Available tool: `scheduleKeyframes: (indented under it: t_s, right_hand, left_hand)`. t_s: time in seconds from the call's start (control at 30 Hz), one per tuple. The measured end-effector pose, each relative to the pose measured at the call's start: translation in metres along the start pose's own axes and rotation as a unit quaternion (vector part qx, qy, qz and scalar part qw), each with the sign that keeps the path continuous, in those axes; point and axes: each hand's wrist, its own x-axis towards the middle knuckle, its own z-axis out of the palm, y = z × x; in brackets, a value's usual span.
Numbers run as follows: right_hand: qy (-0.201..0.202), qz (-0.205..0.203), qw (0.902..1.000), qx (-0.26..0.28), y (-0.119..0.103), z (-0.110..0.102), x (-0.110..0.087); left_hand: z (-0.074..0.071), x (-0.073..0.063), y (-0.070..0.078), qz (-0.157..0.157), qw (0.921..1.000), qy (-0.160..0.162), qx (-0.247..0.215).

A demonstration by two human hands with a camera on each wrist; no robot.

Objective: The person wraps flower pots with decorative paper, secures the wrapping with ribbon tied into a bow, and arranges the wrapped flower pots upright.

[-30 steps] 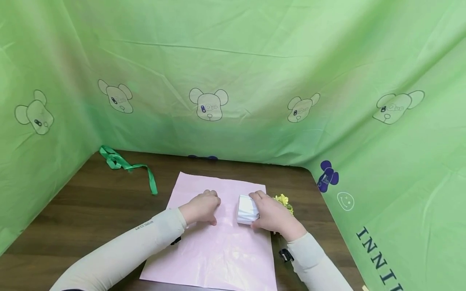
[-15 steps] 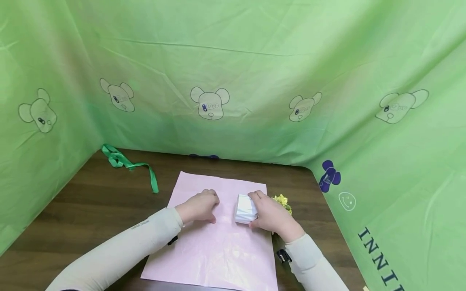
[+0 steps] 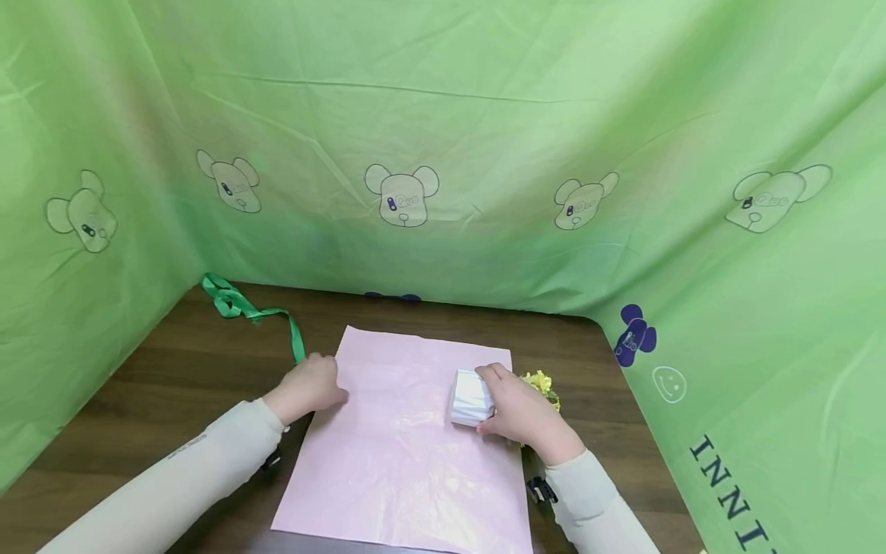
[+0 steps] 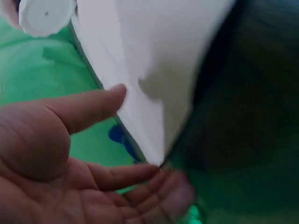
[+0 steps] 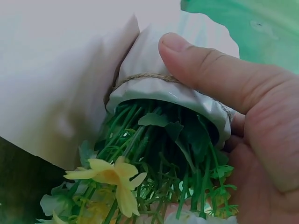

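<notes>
My right hand (image 3: 521, 412) grips a white flowerpot (image 3: 469, 394) lying on its side over the pink wrapping paper (image 3: 408, 462). In the right wrist view, twine (image 5: 148, 76) circles the pot below its rim, and the thumb presses on its wall. Yellow flowers (image 5: 110, 176) and green stems (image 5: 135, 126) come out of its mouth. My left hand (image 3: 310, 383) is at the paper's left edge, holding nothing. Its thumb and fingers are spread apart in the left wrist view, with the fingertips right by a paper corner (image 4: 152, 144).
A green ribbon (image 3: 238, 305) lies loose on the dark wooden table (image 3: 159, 385) at the back left, its end near my left hand. Green cloth (image 3: 443, 154) with bear-head prints walls in the back and both sides.
My left hand has moved left, from the middle of the paper to its left edge. The right hand has stayed in place, gripping the flowerpot.
</notes>
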Motion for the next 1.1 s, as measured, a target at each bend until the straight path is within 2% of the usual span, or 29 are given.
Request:
scheduleKeyframes:
  t_s: [0.1, 0.2, 0.33, 0.43, 0.5, 0.57, 0.63, 0.67, 0.83, 1.1]
  right_hand:
    - [0.000, -0.003, 1.0000, 0.000, -0.001, 0.001, 0.001]
    - [0.001, -0.004, 1.0000, 0.001, 0.000, 0.000, 0.000]
    - [-0.001, -0.005, 1.0000, 0.006, -0.001, 0.000, 0.000]
    - [-0.001, -0.004, 1.0000, 0.006, -0.001, 0.001, 0.001]
    - [-0.001, -0.002, 1.0000, 0.006, 0.000, 0.001, 0.001]
    - [-0.002, -0.001, 1.0000, 0.005, 0.001, 0.001, 0.001]
    - [-0.003, -0.001, 1.0000, 0.006, 0.002, 0.002, 0.001]
    - [-0.003, -0.002, 1.0000, 0.006, 0.002, 0.002, 0.000]
    - [-0.003, -0.003, 0.9999, 0.010, 0.002, 0.002, -0.001]
    - [-0.004, 0.003, 0.9999, 0.009, 0.001, 0.001, -0.001]
  left_hand:
    - [-0.002, -0.006, -0.009, -0.022, 0.9990, -0.023, -0.031]
    - [-0.001, -0.008, -0.009, -0.025, 0.9977, -0.025, -0.057]
    - [-0.002, -0.005, -0.017, -0.038, 0.9909, -0.027, -0.126]
    - [-0.004, -0.002, -0.027, -0.062, 0.9748, -0.039, -0.211]
    - [-0.004, -0.001, -0.033, -0.075, 0.9576, -0.055, -0.273]
    - [-0.005, -0.002, -0.038, -0.093, 0.9367, -0.080, -0.328]
    - [-0.004, -0.003, -0.044, -0.101, 0.9201, -0.107, -0.363]
    - [-0.004, -0.005, -0.046, -0.103, 0.9146, -0.120, -0.372]
    - [-0.010, -0.010, -0.053, -0.084, 0.9023, -0.160, -0.392]
    - [-0.030, -0.013, -0.041, -0.035, 0.8945, -0.171, -0.412]
